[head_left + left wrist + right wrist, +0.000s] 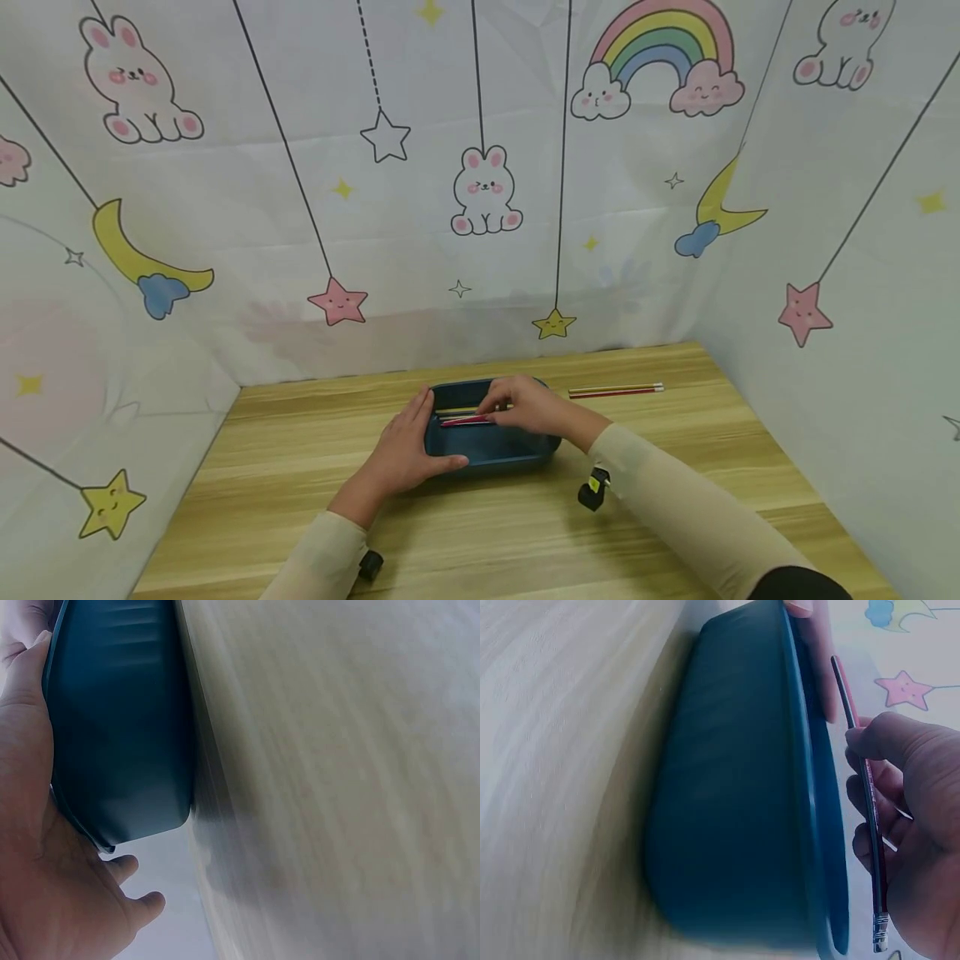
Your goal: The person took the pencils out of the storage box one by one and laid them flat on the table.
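Both hands are at a dark teal plastic box (495,452) on the wooden table. My left hand (405,446) rests against its left end, fingers stretched along that side and thumb lying along the near rim. Over the box, my right hand (528,402) pinches a red and dark striped pencil (871,802) between thumb and fingers. The pencil's silver ferrule and eraser point back toward the wrist in the right wrist view. Below it, a yellow pencil (453,411) lies along the far side inside the box, partly hidden by the right hand.
Two pencils (615,391), one yellowish and one red, lie side by side on the table (637,475) right of the box. White cloth walls (420,250) with cartoon prints stand at the back and both sides. Small black cameras (593,490) sit at the wrists.
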Motion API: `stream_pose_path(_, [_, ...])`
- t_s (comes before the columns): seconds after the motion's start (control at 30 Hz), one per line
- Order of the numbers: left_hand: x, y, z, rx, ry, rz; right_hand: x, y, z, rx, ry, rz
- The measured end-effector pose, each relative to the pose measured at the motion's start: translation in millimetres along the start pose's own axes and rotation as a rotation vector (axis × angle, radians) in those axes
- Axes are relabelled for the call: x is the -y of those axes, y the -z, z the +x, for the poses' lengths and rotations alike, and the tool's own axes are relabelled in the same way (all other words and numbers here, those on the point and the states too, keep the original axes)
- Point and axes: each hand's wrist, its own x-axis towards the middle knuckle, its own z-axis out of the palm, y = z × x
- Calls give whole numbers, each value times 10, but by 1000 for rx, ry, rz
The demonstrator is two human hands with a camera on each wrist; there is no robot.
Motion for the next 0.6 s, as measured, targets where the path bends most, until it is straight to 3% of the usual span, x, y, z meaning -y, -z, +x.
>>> stream_pose_path(0.27, [-3,6,-12,-8,-9,5,-49,158,-160,-12,-36,90])
stream_pose_path(0.6, [-9,7,-20,-12,-15,-2,-119,364,-399,-30,-86,95])
